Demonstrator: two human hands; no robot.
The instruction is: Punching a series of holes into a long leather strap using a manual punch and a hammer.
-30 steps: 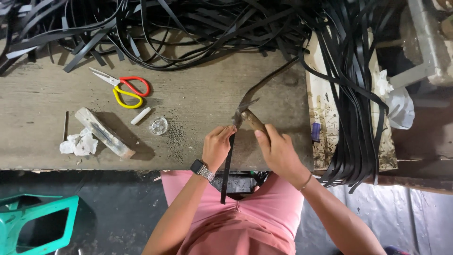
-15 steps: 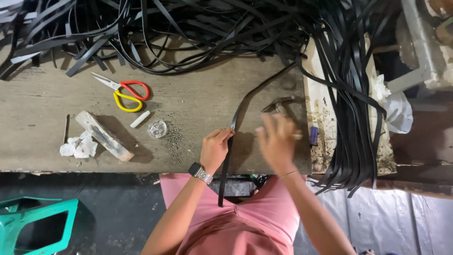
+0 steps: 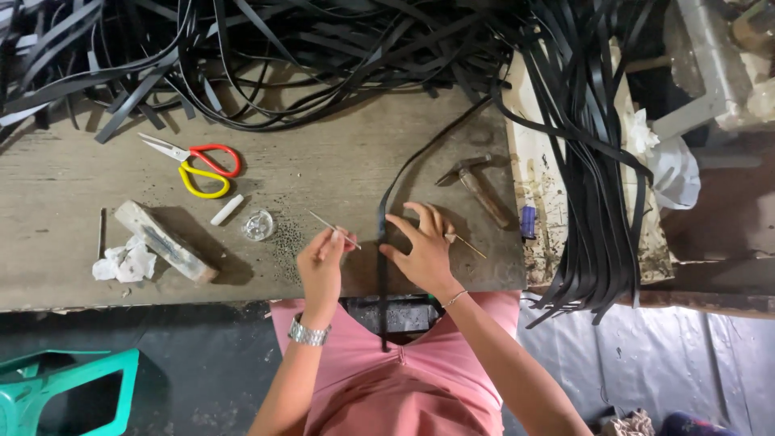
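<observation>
Down at the bench (image 3: 73, 194) edge, both hands work on one black strip (image 3: 383, 242) that runs from the tangled pile (image 3: 307, 56) at the far side, across the wood and over the near edge onto a pink lap. The left hand (image 3: 321, 262) lies just left of the strip, its fingers pinched narrow around a thin metal pin (image 3: 333, 228) that slants up and away from the strip. The right hand (image 3: 420, 246) sits just right of the strip with its fingers spread wide, the thumb and forefinger touching the strip's edge; a second thin pin (image 3: 467, 245) pokes out from under its far side, though I cannot tell whether it is gripped or merely lying there.

Right of the strip and beyond the right hand, a hammer (image 3: 478, 187) lies on the wood with its head toward the pile. Well left of the strip are a small clear dish (image 3: 258, 225), a white chalk stick (image 3: 227, 209), red-and-yellow scissors (image 3: 196, 164), a wooden block (image 3: 165, 241) and a crumpled tissue (image 3: 125, 263). Far right of the strip, more black strips (image 3: 589, 161) hang over the bench end.
</observation>
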